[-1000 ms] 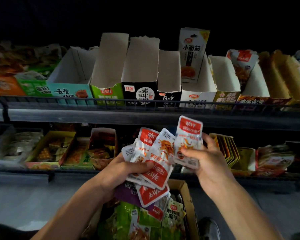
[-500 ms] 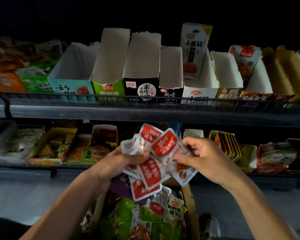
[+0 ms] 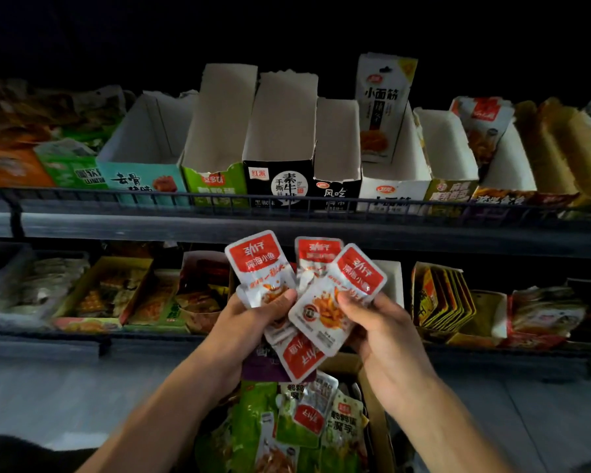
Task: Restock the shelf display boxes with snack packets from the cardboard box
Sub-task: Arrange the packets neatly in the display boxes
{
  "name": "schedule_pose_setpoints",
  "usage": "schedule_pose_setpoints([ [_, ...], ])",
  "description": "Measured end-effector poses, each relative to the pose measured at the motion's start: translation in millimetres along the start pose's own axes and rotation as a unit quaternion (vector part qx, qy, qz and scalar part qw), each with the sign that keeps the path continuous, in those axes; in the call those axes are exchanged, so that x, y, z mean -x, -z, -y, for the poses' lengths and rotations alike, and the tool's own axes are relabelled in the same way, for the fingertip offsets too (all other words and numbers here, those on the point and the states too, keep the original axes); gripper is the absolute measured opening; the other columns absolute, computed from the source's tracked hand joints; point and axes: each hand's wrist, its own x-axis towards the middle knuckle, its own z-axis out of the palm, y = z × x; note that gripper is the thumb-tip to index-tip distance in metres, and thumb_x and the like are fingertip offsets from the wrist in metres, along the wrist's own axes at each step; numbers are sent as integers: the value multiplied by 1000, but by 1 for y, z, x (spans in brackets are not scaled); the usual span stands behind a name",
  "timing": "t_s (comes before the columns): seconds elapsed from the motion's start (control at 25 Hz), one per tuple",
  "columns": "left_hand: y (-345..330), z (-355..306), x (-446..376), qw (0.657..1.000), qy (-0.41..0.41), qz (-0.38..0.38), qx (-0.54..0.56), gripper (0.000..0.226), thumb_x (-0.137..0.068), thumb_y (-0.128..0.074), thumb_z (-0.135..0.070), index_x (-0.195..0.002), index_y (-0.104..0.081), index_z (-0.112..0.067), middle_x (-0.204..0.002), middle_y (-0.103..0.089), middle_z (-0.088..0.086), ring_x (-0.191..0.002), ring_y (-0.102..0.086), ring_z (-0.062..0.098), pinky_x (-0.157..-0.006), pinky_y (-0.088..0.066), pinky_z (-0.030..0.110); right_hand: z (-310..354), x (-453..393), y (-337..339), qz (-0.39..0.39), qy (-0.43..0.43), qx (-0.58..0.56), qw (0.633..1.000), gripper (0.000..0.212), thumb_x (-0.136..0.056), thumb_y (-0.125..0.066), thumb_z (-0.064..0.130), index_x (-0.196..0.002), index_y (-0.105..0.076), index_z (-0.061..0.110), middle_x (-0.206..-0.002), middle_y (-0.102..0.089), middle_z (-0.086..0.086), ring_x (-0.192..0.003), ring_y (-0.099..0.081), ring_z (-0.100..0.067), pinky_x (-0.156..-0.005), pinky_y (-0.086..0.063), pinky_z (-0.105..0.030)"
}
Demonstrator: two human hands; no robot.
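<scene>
Both hands hold a fan of red-and-white packets [image 3: 304, 295] above the cardboard box [image 3: 372, 397], in front of the lower shelf. The left hand [image 3: 253, 322] grips the bunch with its thumb across the front; the right hand [image 3: 379, 326] pinches the rightmost packet [image 3: 335, 298], thumb on its face. More packets lie in the box below. The display boxes [image 3: 277, 138] stand open on the upper shelf [image 3: 287, 227]

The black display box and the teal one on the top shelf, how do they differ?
The black display box is narrow, with a tall back flap standing above its neighbours; the teal display box is wider, its back wall lower. The black front bears a white circle with dark characters; the teal front has dark characters and an orange food picture. Both show bare white insides with no packets visible and sit behind the shelf rail.
</scene>
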Motion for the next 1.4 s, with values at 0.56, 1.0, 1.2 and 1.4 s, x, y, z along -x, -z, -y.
schedule_pose_setpoints([
  [0.56,5,-15,8,991,-15,126,-52,45,-94,-44,-50,-119,-66,-21,-108,-76,9,-98,-73,29,-83,-60,44,25,10,0,127,35,169,977,26,-84,-71,11,-108,-67,20,-101,-75,2,-95,-71,-8,-81,-53,-26],
  [1.0,-9,-13,4,986,-33,134,-90,32,-96,-50,-36,-105,-71,-14,-94,-78,8,-83,-76,22,-63,-59,25,12,3,-4,59,-68,-6,996,29,-76,-70,7,-105,-70,5,-101,-75,-9,-97,-71,-25,-81,-51,-38],
  [1.2,-13,-11,-1,995,-28,80,-50,26,-96,-56,-31,-107,-71,-14,-92,-77,12,-76,-76,25,-59,-59,28,17,-2,3,69,-90,-93,989,34,-83,-60,0,-117,-66,4,-112,-72,-16,-103,-69,-31,-88,-53,-47],
  [1.4,-16,-10,-2,999,-25,33,-28,24,-97,-56,-36,-100,-73,-19,-88,-78,11,-75,-76,26,-60,-60,32,19,-7,15,54,-75,-66,994,31,-86,-61,2,-116,-63,5,-112,-72,-15,-111,-65,-33,-100,-47,-51],
])
